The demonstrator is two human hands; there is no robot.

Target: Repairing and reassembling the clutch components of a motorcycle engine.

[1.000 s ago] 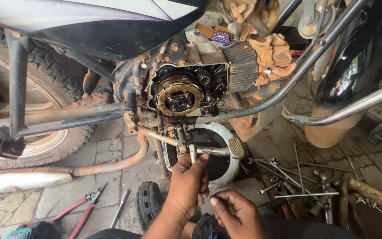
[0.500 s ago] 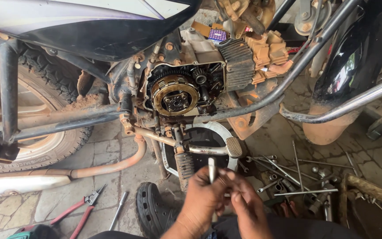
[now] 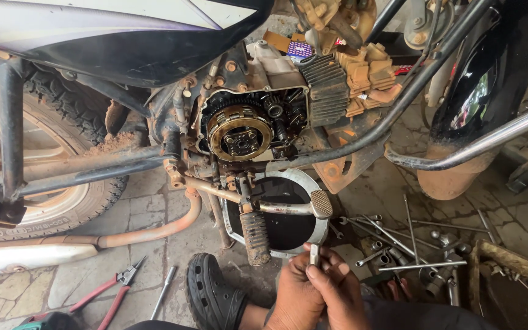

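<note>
One small metal socket-like bit (image 3: 313,254) sits pinched between both hands, low in the frame, just below the round oil pan (image 3: 322,229) and in front of the motorcycle's open engine. Left hand (image 3: 294,296) wraps in from below, fingers closed round the lower part of the bit; right hand (image 3: 337,290) closes over it from the right, fingertips touching the bit's side. Both grips tight, only the bit's upper end shows. Exact shape of the bit hard to tell, partly hidden by fingers.

Just left of the hands: a black clog shoe (image 3: 210,292) on the paving. Above it a rusty ribbed footpeg (image 3: 253,235) hangs tilted over the pan; a brake pedal (image 3: 321,203) with a cross-hatched pad sits over the pan's right edge.

Higher up, the exposed clutch assembly (image 3: 239,132), brass-coloured ring with gears around it, cover off. Mud-caked cooling fins (image 3: 328,91) to its right.

Right of the hands: a scatter of long bolts and wrenches (image 3: 398,244) on the ground, near but apart. Left: red-handled pliers (image 3: 106,292) and a screwdriver (image 3: 164,290) lying flat. Far left, the rear tyre (image 3: 62,177) and the rusty exhaust pipe (image 3: 148,233) curving below the frame.
</note>
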